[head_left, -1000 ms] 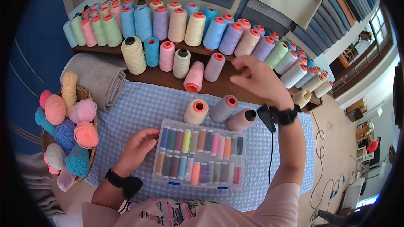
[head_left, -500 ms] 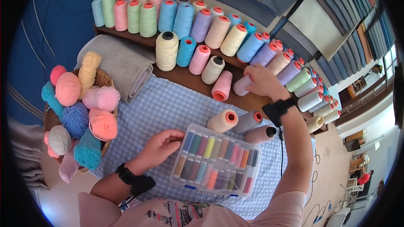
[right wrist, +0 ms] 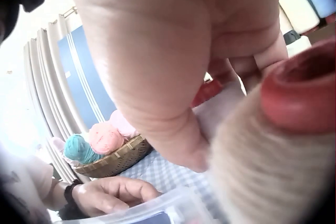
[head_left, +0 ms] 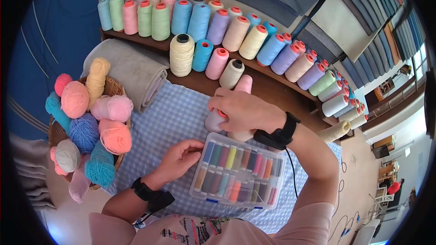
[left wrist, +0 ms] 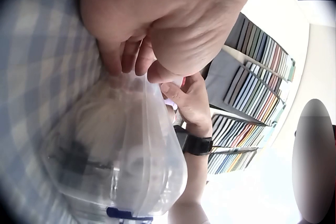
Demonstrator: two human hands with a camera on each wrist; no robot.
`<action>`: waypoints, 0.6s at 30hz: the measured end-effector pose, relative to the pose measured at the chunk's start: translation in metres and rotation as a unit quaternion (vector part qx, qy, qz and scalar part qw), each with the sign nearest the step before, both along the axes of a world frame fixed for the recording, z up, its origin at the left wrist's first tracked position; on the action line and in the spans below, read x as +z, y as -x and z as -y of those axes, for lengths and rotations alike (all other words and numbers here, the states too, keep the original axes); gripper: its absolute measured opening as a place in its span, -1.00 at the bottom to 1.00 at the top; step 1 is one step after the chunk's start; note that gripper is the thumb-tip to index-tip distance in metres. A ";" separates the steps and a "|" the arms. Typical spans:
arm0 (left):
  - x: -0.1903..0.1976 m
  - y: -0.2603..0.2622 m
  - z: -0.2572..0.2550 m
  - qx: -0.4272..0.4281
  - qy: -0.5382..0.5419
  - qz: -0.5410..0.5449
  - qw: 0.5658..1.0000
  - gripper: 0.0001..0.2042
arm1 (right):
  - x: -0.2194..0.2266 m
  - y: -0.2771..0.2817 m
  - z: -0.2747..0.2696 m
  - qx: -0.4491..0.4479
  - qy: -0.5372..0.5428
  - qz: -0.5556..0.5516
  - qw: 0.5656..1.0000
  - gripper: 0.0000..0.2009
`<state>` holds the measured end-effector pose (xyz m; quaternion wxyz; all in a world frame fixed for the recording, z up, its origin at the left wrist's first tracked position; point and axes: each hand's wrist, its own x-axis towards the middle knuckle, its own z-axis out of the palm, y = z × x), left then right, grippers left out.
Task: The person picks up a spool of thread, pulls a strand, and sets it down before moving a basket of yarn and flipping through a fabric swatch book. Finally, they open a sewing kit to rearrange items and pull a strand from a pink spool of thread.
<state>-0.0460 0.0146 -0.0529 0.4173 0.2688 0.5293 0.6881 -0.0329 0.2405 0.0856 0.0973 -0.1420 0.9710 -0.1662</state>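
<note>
My right hand [head_left: 254, 109] grips the top of a pale lilac thread cone [head_left: 213, 123] on the checked tablecloth [head_left: 156, 118], just behind the left part of a clear plastic thread box [head_left: 235, 203]. Right beside it is a cream thread cone [right wrist: 257, 176] with a red core, mostly covered by the hand in the head view. The box lid is closed over two rows of small coloured spools [head_left: 231, 158]. At the box's left side rests my left hand [head_left: 179, 161], its fingertips touching the edge; the left wrist view shows these fingers [left wrist: 129, 58] against the plastic.
Many thread cones [head_left: 198, 22] line a brown wooden shelf [head_left: 159, 44] at the back, with a pink cone [head_left: 245, 83] lower down behind my right hand. A wicker basket [head_left: 121, 159] of yarn balls and folded grey fabric [head_left: 127, 70] lie left. A black cable [head_left: 293, 172] hangs from my right wrist.
My right hand reached to the back, took hold of the lilac thread cone and brought it forward and left, beside the cream cone. The left hand stays at the box.
</note>
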 end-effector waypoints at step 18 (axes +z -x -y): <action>-0.006 -0.005 -0.007 0.050 -0.023 0.019 0.998 -0.79 | -0.065 0.054 -0.135 -0.050 -0.242 0.048 0.968 -0.39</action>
